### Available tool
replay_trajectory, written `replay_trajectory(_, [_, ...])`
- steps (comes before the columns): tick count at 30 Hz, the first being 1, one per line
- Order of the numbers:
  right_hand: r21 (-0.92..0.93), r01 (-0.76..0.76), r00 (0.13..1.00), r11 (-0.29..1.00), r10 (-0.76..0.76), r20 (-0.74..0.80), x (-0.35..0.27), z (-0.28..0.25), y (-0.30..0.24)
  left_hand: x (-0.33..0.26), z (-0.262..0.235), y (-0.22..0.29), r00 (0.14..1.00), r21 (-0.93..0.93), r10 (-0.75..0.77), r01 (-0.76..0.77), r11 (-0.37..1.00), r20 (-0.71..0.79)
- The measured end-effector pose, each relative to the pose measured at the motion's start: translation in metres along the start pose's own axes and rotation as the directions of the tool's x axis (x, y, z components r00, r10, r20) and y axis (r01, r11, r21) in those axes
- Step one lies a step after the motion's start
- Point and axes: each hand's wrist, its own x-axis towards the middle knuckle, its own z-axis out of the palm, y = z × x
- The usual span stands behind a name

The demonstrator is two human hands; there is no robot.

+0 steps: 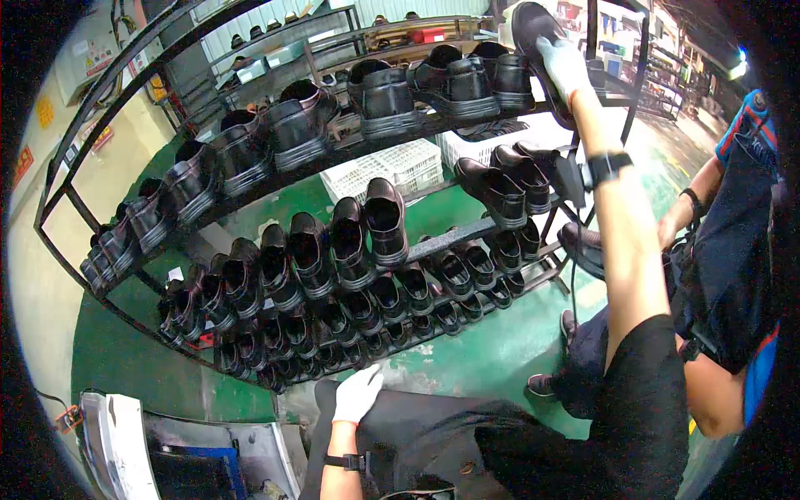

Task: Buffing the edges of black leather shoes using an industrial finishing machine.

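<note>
My right hand [565,68], in a white glove, is raised at the top right and closed on a black shoe [533,32]. That shoe is tilted upright beside the end of the rack's top row, its sole partly turned toward me. My left hand [358,395], also gloved in white, lies on my dark trouser leg with its fingers stretched out and nothing in it. Nearest to the right hand on the top shelf are black shoes [510,79] standing heel toward me.
A black metal rack [250,185] carries several tiers of dark shoes. White plastic crates [387,169] stand behind it. Close on my right, a co-worker [733,250] holds a dark shoe [581,244]. A grey-and-white machine [129,442] stands at the lower left. The floor is green.
</note>
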Motion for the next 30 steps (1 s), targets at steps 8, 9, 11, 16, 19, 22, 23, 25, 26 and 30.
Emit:
replay_trajectory(8, [-0.289,-0.122,0.821,0.95,0.26,0.509,0.127,-0.007,0.079,0.003,0.02,0.016,0.995,0.028,0.096,-0.096,0.995,-0.002])
replay_trajectory(9, [-0.447,0.044,0.821,0.893,0.223,0.525,0.14,-0.022,0.077,0.006,0.02,0.011,0.995,0.026,0.102,-0.102,0.994,-0.004])
replay_trajectory(11, [-0.245,-0.01,0.854,0.97,0.136,0.502,0.071,0.005,-0.004,-0.018,0.005,-0.005,0.999,0.149,0.029,-0.023,0.989,-0.04])
replay_trajectory(16, [-0.382,0.276,0.667,0.882,0.11,0.737,0.053,-0.056,-0.002,0.002,0.003,0.011,0.998,0.117,0.053,-0.05,0.992,-0.017])
replay_trajectory(19, [-0.308,0.344,0.72,0.887,-0.038,0.693,0.045,-0.044,0.014,0.003,0.004,0.012,0.997,0.134,0.076,-0.072,0.988,-0.026])
replay_trajectory(22, [-0.481,0.464,0.794,0.744,-0.109,0.598,0.027,-0.034,0.011,0.003,0.001,0.019,0.998,0.189,0.064,-0.064,0.98,0.005])
replay_trajectory(23, [-0.48,0.466,0.794,0.743,-0.112,0.597,0.029,-0.031,0.006,0.002,0.0,0.02,0.998,0.205,0.057,-0.058,0.977,0.014])
replay_trajectory(25, [-0.524,0.487,0.765,0.699,-0.052,0.642,0.029,-0.028,-0.012,0.0,-0.002,0.02,0.999,0.209,0.051,-0.051,0.976,0.005])
replay_trajectory(26, [-0.507,0.468,0.717,0.724,0.024,0.696,0.032,-0.031,-0.022,-0.001,-0.003,0.02,0.999,0.214,0.043,-0.041,0.976,-0.005])
replay_trajectory(30, [-0.24,0.213,0.962,0.947,-0.16,0.221,0.081,-0.027,0.085,0.001,-0.001,0.024,0.997,0.209,0.073,-0.065,0.976,-0.032])
